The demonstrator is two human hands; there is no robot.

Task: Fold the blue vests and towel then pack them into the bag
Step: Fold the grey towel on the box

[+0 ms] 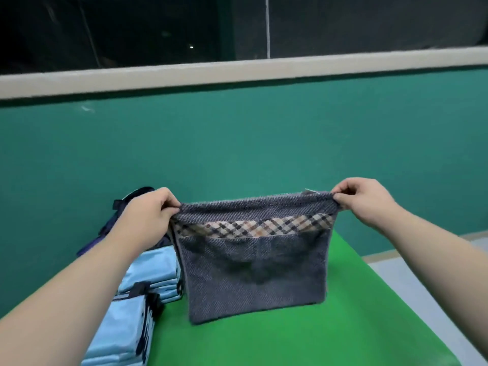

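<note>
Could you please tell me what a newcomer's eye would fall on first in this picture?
The grey towel with a checked band, held up in the middle over the green table, catches the eye first. The left hand and right hand pinch its top corners. Left of it lie folded light-blue vests, with a dark bag behind them.

Two bare arms of one person, seen from their own head. The left hand (154, 207) and its forearm are uncovered along the whole visible length, above the left side of the green table (290, 339). The right hand (361, 198) and forearm are equally uncovered, above the table's far right corner and right edge. Both forearms look smooth and rounded, widening toward the camera. Knuckles and thumbs show; the nails cannot be made out.
</note>
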